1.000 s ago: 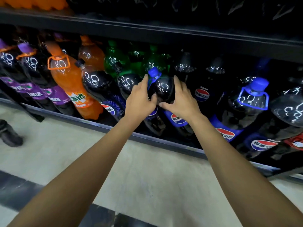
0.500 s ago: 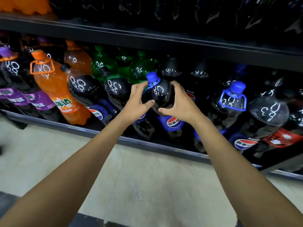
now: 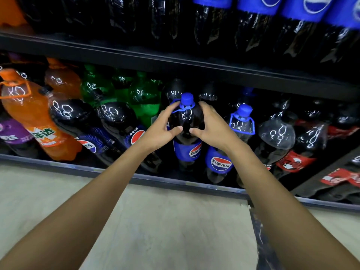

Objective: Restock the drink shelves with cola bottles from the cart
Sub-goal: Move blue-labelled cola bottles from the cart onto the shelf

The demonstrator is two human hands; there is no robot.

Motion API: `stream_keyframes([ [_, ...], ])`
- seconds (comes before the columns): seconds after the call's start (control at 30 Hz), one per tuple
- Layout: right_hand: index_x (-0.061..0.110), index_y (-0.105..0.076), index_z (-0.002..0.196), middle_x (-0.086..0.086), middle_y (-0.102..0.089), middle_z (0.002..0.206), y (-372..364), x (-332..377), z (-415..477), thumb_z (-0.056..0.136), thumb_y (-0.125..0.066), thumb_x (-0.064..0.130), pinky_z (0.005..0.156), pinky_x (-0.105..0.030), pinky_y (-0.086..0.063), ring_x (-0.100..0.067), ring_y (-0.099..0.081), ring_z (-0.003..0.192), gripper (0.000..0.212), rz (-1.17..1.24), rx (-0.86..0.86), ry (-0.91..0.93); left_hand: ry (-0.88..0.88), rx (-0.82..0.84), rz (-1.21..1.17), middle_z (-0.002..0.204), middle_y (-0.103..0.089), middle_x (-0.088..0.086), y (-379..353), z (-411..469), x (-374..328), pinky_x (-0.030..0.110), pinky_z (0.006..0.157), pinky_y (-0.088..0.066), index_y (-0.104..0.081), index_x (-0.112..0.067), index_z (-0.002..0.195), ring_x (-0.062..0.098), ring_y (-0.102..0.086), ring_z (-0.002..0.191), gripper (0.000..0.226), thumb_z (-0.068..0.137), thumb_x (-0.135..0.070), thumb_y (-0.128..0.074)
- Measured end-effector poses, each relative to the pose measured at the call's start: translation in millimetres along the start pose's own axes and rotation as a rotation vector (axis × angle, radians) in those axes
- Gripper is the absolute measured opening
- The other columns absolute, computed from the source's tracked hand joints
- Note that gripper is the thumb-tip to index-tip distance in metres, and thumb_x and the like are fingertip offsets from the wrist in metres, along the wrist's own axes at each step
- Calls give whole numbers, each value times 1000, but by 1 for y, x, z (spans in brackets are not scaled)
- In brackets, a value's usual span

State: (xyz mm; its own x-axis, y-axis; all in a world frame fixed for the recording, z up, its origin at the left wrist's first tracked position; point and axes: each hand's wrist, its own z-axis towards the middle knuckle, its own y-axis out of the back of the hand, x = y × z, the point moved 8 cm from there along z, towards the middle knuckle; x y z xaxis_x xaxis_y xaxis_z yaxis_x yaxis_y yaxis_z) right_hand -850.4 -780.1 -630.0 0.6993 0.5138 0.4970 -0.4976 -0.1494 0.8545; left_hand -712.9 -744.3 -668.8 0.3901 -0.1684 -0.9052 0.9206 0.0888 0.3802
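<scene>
A large cola bottle (image 3: 187,133) with a blue cap, blue carry handle and blue label stands upright at the front of the lower shelf (image 3: 175,182). My left hand (image 3: 159,129) grips its shoulder from the left, thumb across the front. My right hand (image 3: 212,125) grips it from the right, thumb meeting the left one. Another blue-capped cola bottle (image 3: 241,123) stands just to the right. The cart is out of view.
Left of the held bottle lean dark cola bottles (image 3: 120,121), green bottles (image 3: 144,98) behind, an orange soda bottle (image 3: 29,114) and a purple-labelled one (image 3: 11,131). Red-labelled cola bottles (image 3: 303,145) fill the right. The upper shelf (image 3: 194,63) carries more cola. Pale floor (image 3: 155,221) lies below.
The held bottle has gone from tilted left to upright on the shelf front. Both hands stayed on it, and my view shifted up and left along the shelves.
</scene>
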Motion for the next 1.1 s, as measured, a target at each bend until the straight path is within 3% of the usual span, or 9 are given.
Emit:
stream_keyframes([
  [0.2,13,-31,147,-12,-42,140,7,4,1,85,-72,24,105,-39,-38,-28,-42,129,75,-55,-33,-38,-19,1,-97,124,-47,-24,-10,6,-3,3,82,-42,-26,-31,143,-22,-48,105,62,94,-8,-56],
  [0.3,10,-38,140,-12,-48,133,15,3,1,83,-73,28,99,-39,-40,-29,-44,125,70,-188,-59,-49,-11,7,-114,128,-48,-14,-16,11,-5,12,91,-43,-28,-31,141,-16,-48,110,60,94,-5,-55],
  [0.4,8,-42,135,-11,-47,132,26,2,-2,82,-73,38,95,-37,-39,-28,-41,124,67,-396,-103,-49,-24,13,-52,145,-30,1,-23,14,-11,30,110,-33,-28,-31,146,10,-35,134,63,94,-11,-57],
  [0.53,8,-43,134,-11,-51,131,31,1,-4,83,-72,38,96,-36,-39,-27,-40,126,67,-423,-84,-56,-23,36,-89,148,-24,5,-29,18,-14,31,114,-30,-16,-25,151,15,-30,138,74,93,-8,-59],
  [0.67,7,-41,135,-13,-51,130,32,2,-1,82,-73,38,94,-34,-40,-27,-43,126,69,-433,-74,-70,10,40,-153,137,-30,-11,-34,19,-7,2,95,-34,5,-15,151,-10,-33,124,101,85,-5,-71],
  [0.77,6,-40,136,-16,-51,130,30,1,4,82,-73,35,94,-33,-38,-29,-44,125,70,-426,-34,-82,59,-5,-88,143,-35,6,-40,23,1,24,108,-36,-12,-11,146,12,-38,132,95,78,-12,-79],
  [0.83,7,-47,128,-16,-55,122,30,-2,5,78,-76,35,82,-32,-37,-31,-49,116,64,-380,-36,-107,53,-5,-104,143,-38,9,-38,26,4,30,110,-36,-18,-13,145,16,-42,131,93,76,-11,-80],
  [1.0,5,-50,124,-13,-56,124,33,0,7,69,-81,47,84,-35,-40,-30,-45,118,76,-347,-102,-103,2,102,-182,123,-48,-13,-30,27,11,3,83,-42,-21,-10,142,-22,-52,101,81,81,5,-71],
  [1.1,7,-48,129,-13,-49,130,30,-1,10,74,-77,49,91,-38,-41,-31,-40,123,75,-370,-62,-88,2,146,-146,123,-42,-17,-31,28,15,-1,82,-38,-15,-9,143,-29,-46,101,80,84,2,-68],
])
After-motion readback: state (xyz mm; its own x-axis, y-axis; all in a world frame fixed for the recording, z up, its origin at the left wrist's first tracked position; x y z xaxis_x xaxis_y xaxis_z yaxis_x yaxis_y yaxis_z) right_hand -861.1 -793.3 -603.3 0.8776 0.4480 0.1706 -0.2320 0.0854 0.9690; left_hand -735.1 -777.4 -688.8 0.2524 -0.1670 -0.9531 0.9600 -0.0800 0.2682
